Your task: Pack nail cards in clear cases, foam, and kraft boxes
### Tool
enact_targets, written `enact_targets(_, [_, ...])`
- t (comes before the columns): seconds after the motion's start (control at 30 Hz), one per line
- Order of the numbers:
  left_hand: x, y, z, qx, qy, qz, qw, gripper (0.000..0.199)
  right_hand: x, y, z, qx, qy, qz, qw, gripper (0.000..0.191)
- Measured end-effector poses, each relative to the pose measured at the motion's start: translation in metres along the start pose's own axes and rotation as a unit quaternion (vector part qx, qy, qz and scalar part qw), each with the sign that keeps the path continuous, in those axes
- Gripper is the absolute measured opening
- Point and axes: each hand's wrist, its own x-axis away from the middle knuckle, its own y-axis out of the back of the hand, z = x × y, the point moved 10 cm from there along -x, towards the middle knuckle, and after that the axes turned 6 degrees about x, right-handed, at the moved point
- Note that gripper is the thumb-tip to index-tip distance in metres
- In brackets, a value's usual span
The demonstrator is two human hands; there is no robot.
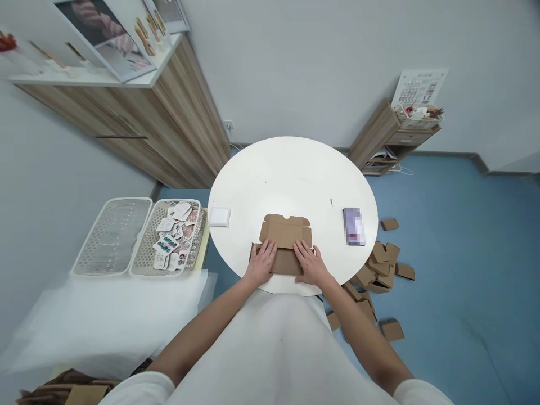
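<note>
a brown cardboard mailer box (287, 232) lies at the near edge of the white table (291, 174), its lid opened toward the table's far side. the left hand (261, 262) and right hand (311, 264) rest on its two sides, fingers extended, unclenched. near the table's right edge is a purple packet (353, 227); left of the table, a white perforated basket (139, 264) holds printed cards (167, 247).

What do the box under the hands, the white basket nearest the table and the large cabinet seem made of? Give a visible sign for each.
Box: apparently cardboard, matte; plain brown with creased flaps.
Basket: probably plastic, fairly smooth; white walls with regular small holes.
Cabinet: wood or laminate, low sheen; streaky grain leaves both possible.
</note>
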Motion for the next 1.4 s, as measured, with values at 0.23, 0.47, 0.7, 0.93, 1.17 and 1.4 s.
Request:
enact_targets(0.23, [0.059, -0.009, 0.081, 0.123, 0.197, -0.082, 0.969, 0.093, 0.001, -0.012, 0.007, 0.002, -0.024, 0.023, 0.999, 0.112])
enact_targets(0.47, [0.06, -0.03, 0.102, 0.282, 0.174, -0.11, 0.937, 0.048, 0.006, -0.018, 0.023, -0.002, -0.042, 0.035, 0.999, 0.111])
enact_targets(0.7, [0.056, -0.015, 0.096, 0.342, 0.181, -0.177, 0.905, 0.034, 0.006, -0.018, 0.025, -0.006, -0.103, 0.03, 0.994, 0.108])
enact_targets(0.93, [0.057, -0.01, 0.061, 0.364, 0.126, -0.138, 0.912, 0.043, 0.004, -0.02, 0.033, 0.004, -0.105, 0.022, 0.994, 0.106])
enact_targets(1.17, [0.058, -0.016, 0.079, 0.361, 0.198, -0.134, 0.901, 0.027, 0.004, -0.023, 0.043, 0.002, -0.085, 0.036, 0.996, 0.112])
enact_targets(1.4, [0.057, -0.031, 0.087, 0.316, 0.223, -0.048, 0.921, 0.02, 0.006, -0.024, 0.05, -0.021, -0.055, 0.061, 0.996, 0.122])
